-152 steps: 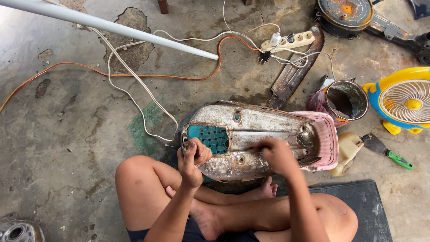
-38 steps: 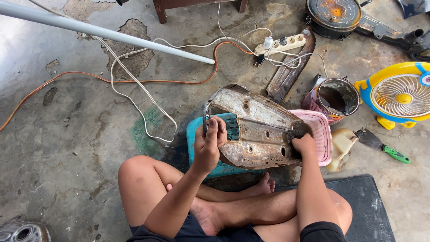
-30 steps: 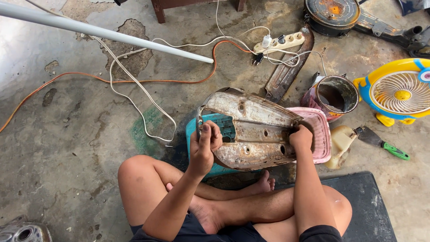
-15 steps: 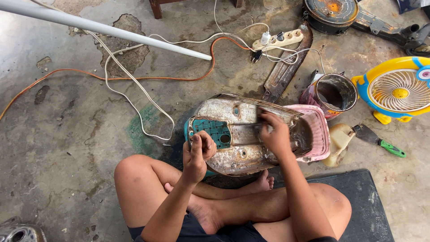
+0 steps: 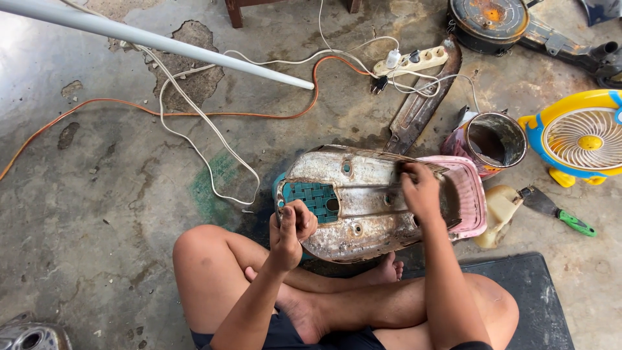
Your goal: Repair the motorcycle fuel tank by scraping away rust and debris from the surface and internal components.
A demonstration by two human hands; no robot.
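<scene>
Head view: both hands [image 5: 293, 223] grip rusty metal cover [image 5: 363, 201].

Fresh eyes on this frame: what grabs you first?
The rusty metal shell at centre, lying across a teal stool and a pink stool, with the left hand gripping its near end and the right hand on top. Next, the yellow and blue fan at right and the orange cable snaking over the concrete floor.

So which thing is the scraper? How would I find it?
Find the yellow and blue fan at the right edge. Just below it on the concrete floor lies the scraper. It alone has a green handle and a flat dark blade.
</scene>
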